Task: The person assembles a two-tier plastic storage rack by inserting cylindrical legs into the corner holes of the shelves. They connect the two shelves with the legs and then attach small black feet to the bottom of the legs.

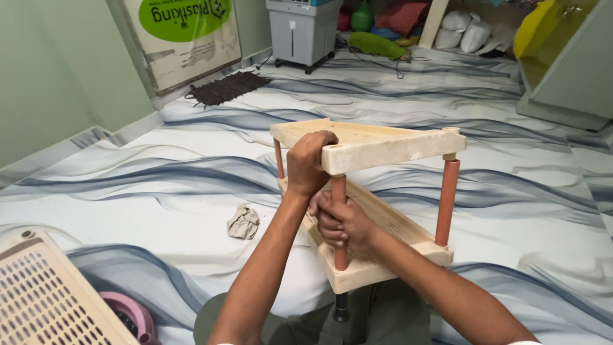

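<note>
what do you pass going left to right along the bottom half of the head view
perforated cream shelf panel → pink ring → crumpled cloth → left hand on the rack's top shelf → right hand around the near pole → right-side pole

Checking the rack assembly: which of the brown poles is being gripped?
The near front pole, wrapped by the right hand; the right-side pole and far-left pole stand untouched.

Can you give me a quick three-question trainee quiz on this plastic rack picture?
1. True or false: the left hand grips the top shelf of the rack.
2. What does the right hand hold? A) the crumpled cloth B) a brown post C) the perforated tray
3. Fill in: the cloth lies on the ____.
Key: 1 true; 2 B; 3 floor.
</note>
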